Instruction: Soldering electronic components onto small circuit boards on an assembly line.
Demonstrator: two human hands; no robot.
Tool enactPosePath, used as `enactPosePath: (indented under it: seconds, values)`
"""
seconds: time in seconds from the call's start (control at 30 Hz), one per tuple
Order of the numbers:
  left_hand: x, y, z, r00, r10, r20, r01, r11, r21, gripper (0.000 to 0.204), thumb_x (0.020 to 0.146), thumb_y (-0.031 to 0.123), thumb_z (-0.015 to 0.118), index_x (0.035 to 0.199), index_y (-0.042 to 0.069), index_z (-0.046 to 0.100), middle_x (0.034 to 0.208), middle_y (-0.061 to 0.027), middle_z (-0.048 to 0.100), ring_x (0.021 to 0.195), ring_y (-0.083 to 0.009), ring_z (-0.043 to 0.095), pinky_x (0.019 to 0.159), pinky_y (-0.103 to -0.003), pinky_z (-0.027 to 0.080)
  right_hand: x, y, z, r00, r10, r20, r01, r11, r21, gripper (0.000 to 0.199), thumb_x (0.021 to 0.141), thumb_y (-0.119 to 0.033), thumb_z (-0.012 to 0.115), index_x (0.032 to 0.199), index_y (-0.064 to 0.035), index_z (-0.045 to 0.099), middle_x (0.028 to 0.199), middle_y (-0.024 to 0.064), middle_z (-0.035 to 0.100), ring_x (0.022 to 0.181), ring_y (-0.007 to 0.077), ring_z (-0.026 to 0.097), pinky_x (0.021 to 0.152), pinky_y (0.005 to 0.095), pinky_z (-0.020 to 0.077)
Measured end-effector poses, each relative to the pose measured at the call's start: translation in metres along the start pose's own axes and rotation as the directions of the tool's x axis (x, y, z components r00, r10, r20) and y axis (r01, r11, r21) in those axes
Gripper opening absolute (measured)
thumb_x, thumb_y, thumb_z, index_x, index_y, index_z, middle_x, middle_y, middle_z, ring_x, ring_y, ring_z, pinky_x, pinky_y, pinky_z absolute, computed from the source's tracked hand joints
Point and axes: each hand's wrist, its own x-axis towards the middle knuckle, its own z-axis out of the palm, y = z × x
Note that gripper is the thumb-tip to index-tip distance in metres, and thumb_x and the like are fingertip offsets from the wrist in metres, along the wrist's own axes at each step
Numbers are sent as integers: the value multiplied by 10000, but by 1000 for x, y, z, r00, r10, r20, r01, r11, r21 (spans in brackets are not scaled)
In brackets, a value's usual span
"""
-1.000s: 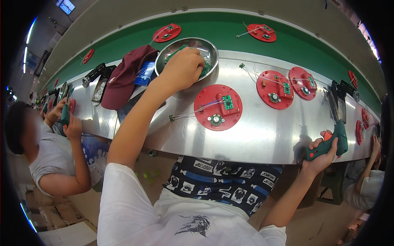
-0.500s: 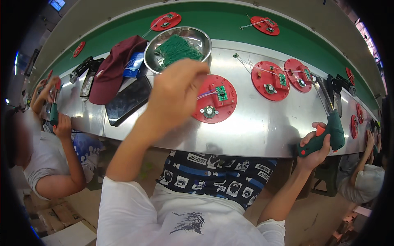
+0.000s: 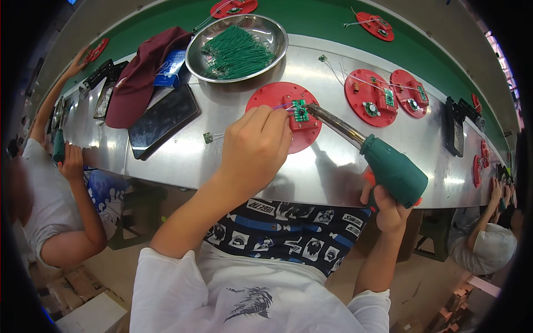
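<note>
My right hand [image 3: 388, 202] is wrapped round the handle of a dark green soldering gun [image 3: 395, 169] with a red trigger. Its long metal barrel slants up and left, and the tip is at the small green circuit board [image 3: 300, 112] on a round red plate [image 3: 269, 95]. My left hand [image 3: 256, 145] hovers over the plate's left side, closed in a pinch. Thin purple and white wires [image 3: 284, 106] run from its fingertips to the board's edge. Below the hand, a tiny green board [image 3: 208, 137] on white wires pokes out to the left.
A steel bowl [image 3: 244, 76] of green wires [image 3: 236, 50] stands behind the plate. To its left lie a maroon cap [image 3: 139, 83], a blue box [image 3: 170, 69] and a black phone [image 3: 165, 122]. More red plates [image 3: 371, 105] rest at right. A person works on either side.
My right hand has brought the soldering gun left, its tip now at the circuit board. My left hand has moved down from beside the bowl to the wires on the red plate.
</note>
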Motion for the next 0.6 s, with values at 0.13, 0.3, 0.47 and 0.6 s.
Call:
enactPosePath:
  seconds: [0.13, 0.3, 0.47, 0.6]
  values:
    - [-1, -1, 1, 1000, 2, -5, -2, 1000, 12, 65, 791, 31, 666, 822, 8, 613, 729, -108, 550, 647, -276, 583, 556, -381, 482, -2, -8, 4, 997, 70, -26, -70, 997, 24, 288, 820, 68, 608, 1106, 96, 633, 915, 140, 674, 579, 143, 602, 518, 260, 478]
    - [-1, 1, -2, 999, -42, 26, 43, 999, -25, 118, 793, -24, 677, 907, -38, 651, 776, -153, 631, 650, -322, 613, 594, -396, 496, -1, -8, 4, 994, 105, -43, -103, 994, 32, 298, 813, 64, 613, 1109, 94, 628, 911, 157, 670, 581, 150, 605, 517, 267, 479]
    - [-2, 0, 0, 999, -37, 24, 37, 999, -11, 121, 792, -27, 676, 909, -41, 649, 774, -155, 629, 649, -322, 612, 593, -396, 496, 0, -6, 5, 990, 137, -14, -137, 990, 16, 363, 841, -59, 605, 1178, 78, 587, 942, 160, 644, 560, 170, 585, 494, 271, 444]
    - [-2, 0, -1, 999, -40, 34, 40, 999, -13, 118, 796, -26, 673, 910, -43, 649, 773, -157, 628, 651, -325, 611, 597, -400, 496, -1, -4, 2, 978, 209, -19, -209, 978, -4, 448, 884, -215, 606, 1233, 61, 549, 944, 154, 612, 539, 189, 564, 466, 276, 417]
